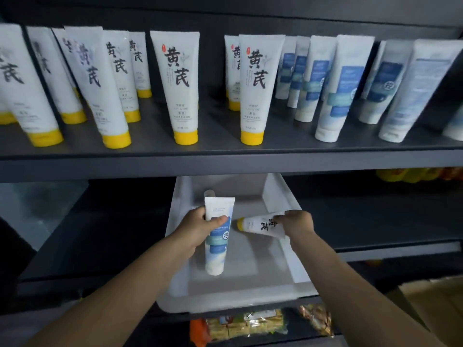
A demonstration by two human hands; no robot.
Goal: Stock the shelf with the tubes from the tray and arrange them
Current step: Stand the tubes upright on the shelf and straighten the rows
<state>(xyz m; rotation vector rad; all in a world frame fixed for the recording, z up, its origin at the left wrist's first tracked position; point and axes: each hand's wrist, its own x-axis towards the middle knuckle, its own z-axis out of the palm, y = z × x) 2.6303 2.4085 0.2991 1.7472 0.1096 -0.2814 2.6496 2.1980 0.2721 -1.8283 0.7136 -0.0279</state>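
shelf (225, 151): the board above the tray. Its standing stock is crowded and several tubes lean, so a tube pushed in carelessly would likely topple its neighbours in a chain.
tray (225, 300): white, one level down. Its front rim appears to overhang the ledge, so a knock from a forearm could tip it onto the snack packets (245, 324) below the tray.
yellow-capped row (178, 83): above the tray and to its left, with a gap directly above the tray. Stocking the wrong type here would mix the rows.
blue-labelled row (335, 88): above the tray and to its right. These tubes tilt most and are the likeliest to fall.
blue-labelled tube (218, 251): over the tray's middle, upright with its cap down.
yellow-capped tube (258, 225): over the tray's right half, roughly level, its cap just beside the blue-labelled tube. Held by its end only, it could swing or slip.
left hand (198, 226): wrapped round the blue-labelled tube at mid-body, thumb across the front.
right hand (298, 222): fingers pinch the crimped end of the yellow-capped tube.
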